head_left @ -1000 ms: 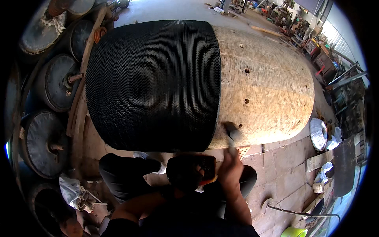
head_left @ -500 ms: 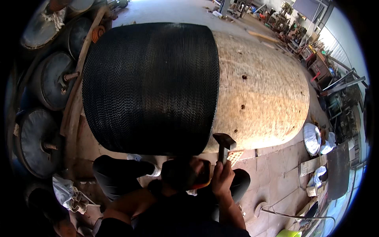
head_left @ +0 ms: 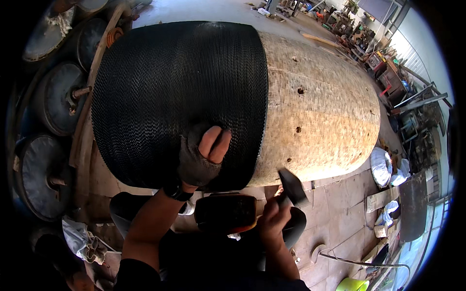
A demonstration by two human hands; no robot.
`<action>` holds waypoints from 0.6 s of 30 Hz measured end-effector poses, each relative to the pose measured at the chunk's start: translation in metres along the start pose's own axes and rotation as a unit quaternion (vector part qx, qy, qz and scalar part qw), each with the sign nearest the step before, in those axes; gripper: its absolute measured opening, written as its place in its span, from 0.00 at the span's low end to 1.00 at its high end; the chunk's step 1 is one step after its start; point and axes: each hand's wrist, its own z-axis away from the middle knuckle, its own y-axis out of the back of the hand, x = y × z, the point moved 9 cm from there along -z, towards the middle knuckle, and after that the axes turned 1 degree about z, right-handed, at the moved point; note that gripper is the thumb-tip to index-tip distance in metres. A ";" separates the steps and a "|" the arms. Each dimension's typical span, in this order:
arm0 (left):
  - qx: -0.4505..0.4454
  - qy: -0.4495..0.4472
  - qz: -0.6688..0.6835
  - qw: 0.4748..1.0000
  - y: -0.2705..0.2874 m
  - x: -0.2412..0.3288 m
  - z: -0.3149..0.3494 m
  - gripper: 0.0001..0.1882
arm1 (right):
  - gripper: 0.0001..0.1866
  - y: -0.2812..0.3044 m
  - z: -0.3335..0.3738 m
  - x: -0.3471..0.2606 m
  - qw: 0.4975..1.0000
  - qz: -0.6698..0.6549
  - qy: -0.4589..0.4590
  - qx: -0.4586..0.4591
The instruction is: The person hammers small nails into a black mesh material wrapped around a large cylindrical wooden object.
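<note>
A large wooden drum [head_left: 330, 106] lies sideways in front of me, its left part wrapped in a black, finely ridged covering [head_left: 174, 87]. My left hand [head_left: 206, 155], in a dark fingerless glove, rests on the lower front of this covering with fingers curled. What its fingertips pinch, if anything, is hidden. My right hand [head_left: 274, 218] grips a hammer [head_left: 292, 188], whose head is smeared by motion, just below the drum's lower edge. Between my knees sits a dark open container [head_left: 225, 211] with an orange-yellow edge; its contents are too dark to make out.
Several round metal-ended drums [head_left: 41, 167] with short shafts stand along the left, behind a wooden beam [head_left: 99, 68]. A white sack [head_left: 381, 166] and a dark curved sheet [head_left: 412, 206] lie at the right. A bent metal rod [head_left: 359, 263] is at lower right.
My left hand has risen from the container onto the black covering. The hammer has dropped slightly and moved right, its head turned. The view has shifted a little.
</note>
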 end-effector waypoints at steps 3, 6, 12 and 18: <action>0.000 0.003 -0.005 1.000 -0.004 -0.003 0.002 0.26 | 0.08 -0.015 -0.013 0.000 0.997 0.060 -0.041 -0.035; -0.010 -0.004 -0.004 1.000 -0.001 0.000 -0.009 0.18 | 0.04 -0.001 0.003 0.000 1.000 -0.027 -0.014 0.006; -0.004 -0.001 -0.007 1.000 -0.001 -0.004 -0.009 0.19 | 0.14 -0.015 -0.008 0.013 0.998 0.059 -0.026 -0.010; 0.011 0.020 -0.059 0.998 0.002 -0.005 -0.018 0.19 | 0.11 -0.003 0.010 0.003 0.999 -0.019 0.037 0.013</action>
